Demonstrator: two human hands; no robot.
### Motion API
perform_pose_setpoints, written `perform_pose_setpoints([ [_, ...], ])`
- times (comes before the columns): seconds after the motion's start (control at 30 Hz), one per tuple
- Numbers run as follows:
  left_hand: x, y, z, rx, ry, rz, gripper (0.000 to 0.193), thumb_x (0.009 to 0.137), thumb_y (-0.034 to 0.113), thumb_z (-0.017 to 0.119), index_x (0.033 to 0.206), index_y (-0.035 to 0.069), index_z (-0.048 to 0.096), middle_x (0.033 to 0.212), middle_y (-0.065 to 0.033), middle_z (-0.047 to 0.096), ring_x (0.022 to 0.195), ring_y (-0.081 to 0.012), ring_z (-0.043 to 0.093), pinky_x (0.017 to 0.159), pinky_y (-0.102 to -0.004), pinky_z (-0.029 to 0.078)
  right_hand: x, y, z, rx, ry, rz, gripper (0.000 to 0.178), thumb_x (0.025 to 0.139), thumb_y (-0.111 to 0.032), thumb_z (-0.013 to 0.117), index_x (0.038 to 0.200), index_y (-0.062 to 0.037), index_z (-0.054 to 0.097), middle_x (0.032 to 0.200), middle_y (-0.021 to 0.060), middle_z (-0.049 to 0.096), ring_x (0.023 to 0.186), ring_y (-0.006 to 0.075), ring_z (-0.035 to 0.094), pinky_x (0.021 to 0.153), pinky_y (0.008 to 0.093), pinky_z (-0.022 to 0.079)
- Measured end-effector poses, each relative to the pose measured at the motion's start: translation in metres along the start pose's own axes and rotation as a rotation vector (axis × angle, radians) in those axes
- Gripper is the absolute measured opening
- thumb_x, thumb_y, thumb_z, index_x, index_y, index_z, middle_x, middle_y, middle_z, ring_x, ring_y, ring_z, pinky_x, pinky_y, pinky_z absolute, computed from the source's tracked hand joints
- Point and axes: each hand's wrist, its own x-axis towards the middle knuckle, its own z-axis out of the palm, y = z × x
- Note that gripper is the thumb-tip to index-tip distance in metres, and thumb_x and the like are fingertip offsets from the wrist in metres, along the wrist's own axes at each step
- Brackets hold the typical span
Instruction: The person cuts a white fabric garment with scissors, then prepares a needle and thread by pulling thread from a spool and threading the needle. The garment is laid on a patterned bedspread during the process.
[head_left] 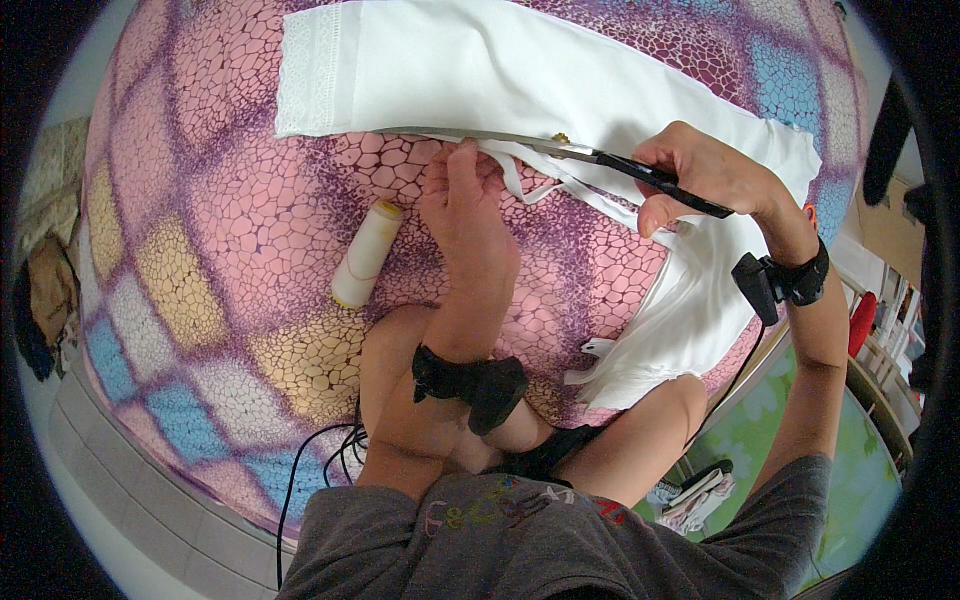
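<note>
A long piece of white cloth (pixel 450 75) with a lace band at its left end lies across the far side of the bedspread. My right hand (pixel 700 175) grips large black-handled scissors (pixel 625 165), their metal blades pointing left along the cloth's near edge. My left hand (pixel 465 190) is closed, fingertips pinching at that edge just below the blades; the exact hold is partly hidden. A narrow white strip (pixel 512 175) loops between my hands. More white cloth (pixel 665 330) lies bunched below my right hand, reaching my right thigh. A cone of pale thread (pixel 367 253) lies left of my left wrist.
The surface is a pink, purple, yellow and blue patterned bedspread (pixel 240 200). A black cable (pixel 290 490) runs down on the left. Black devices are strapped to both wrists. At the lower right are a green leaf-patterned surface (pixel 850 470) and some folded cloths (pixel 697 500).
</note>
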Motion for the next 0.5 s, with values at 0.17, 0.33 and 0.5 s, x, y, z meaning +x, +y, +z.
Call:
perform_pose_setpoints([
  [0.17, -0.0017, 0.0006, 0.0037, 0.008, 0.005, 0.02, 0.008, 0.086, 0.009, 0.055, 0.088, 0.001, 0.055, 0.08, -0.0033, 0.055, 0.074, -0.01, 0.054, 0.072, -0.0232, 0.047, -0.0006, -0.0002, 0.0014, -0.002, 0.015, -0.009, 0.049, 0.063, -0.045, 0.08, 0.055, -0.0055, 0.053, 0.048, -0.005, 0.043, 0.045, 0.0059, 0.038, 0.039, 0.0263, 0.027],
  [0.33, 0.0017, -0.0018, 0.0008, -0.02, -0.013, 0.022, 0.007, 0.087, 0.008, 0.054, 0.088, 0.001, 0.055, 0.079, -0.0023, 0.055, 0.072, -0.0093, 0.053, 0.071, -0.0233, 0.047, 0.0002, -0.0012, 0.0019, 0.043, -0.004, 0.046, 0.044, 0.065, -0.04, 0.081, 0.057, -0.0056, 0.054, 0.048, -0.0041, 0.045, 0.043, 0.0052, 0.041, 0.038, 0.0244, 0.028],
  [0.5, -0.0035, 0.0032, 0.0034, 0.053, 0.055, -0.021, 0.009, 0.087, 0.011, 0.051, 0.089, 0.003, 0.054, 0.083, -0.0038, 0.054, 0.077, -0.0117, 0.053, 0.073, -0.0254, 0.047, -0.0022, 0.0062, 0.0033, 0.058, -0.097, 0.024, 0.044, 0.065, -0.04, 0.081, 0.067, -0.0048, 0.054, 0.05, -0.0035, 0.046, 0.044, 0.0058, 0.042, 0.038, 0.0242, 0.031],
])
